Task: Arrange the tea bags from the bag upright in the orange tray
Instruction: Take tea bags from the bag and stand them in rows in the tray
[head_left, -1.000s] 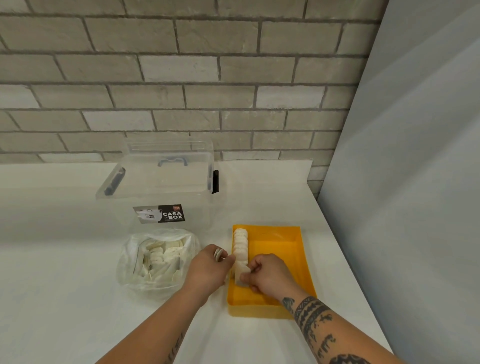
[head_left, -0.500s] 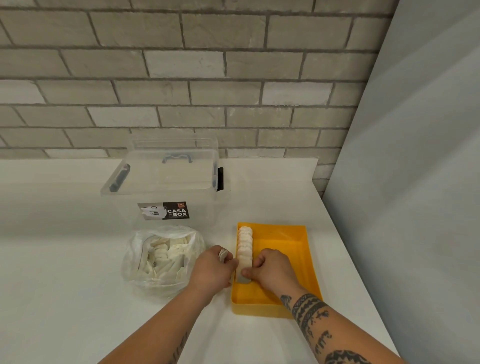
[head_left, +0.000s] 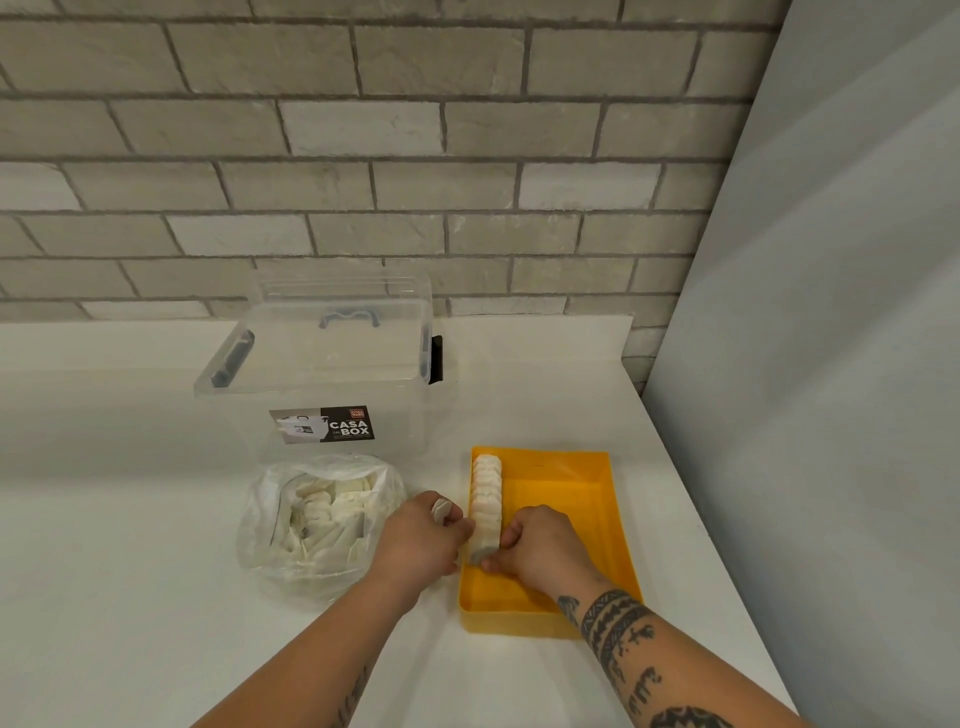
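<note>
Now seated, the nearest tea bag (head_left: 483, 552) stood against the end of the row of tea bags (head_left: 487, 488) that ran away from my hands along the left wall of the orange tray (head_left: 621, 525). A second earlier my right hand (head_left: 540, 551) had held that tea bag tilted and short of the row; at this moment it pinched the tea bag upright, closed on it. My left hand (head_left: 418, 540), just outside the tray wall, steadied the row from the other side while its curled fingers gripped spare tea bags (head_left: 441, 512). I judged one more placement complete, with most of the tray to the right of my right hand unfilled. The plastic bag (head_left: 322, 525), left of my left hand and just beside it, held many more. Beyond both hands a clear lidded box (head_left: 332, 374) stood on the white bench (head_left: 130, 571), which met a grey brick wall (head_left: 363, 156); a plain grey panel (head_left: 831, 364) closed the room to the right.
</note>
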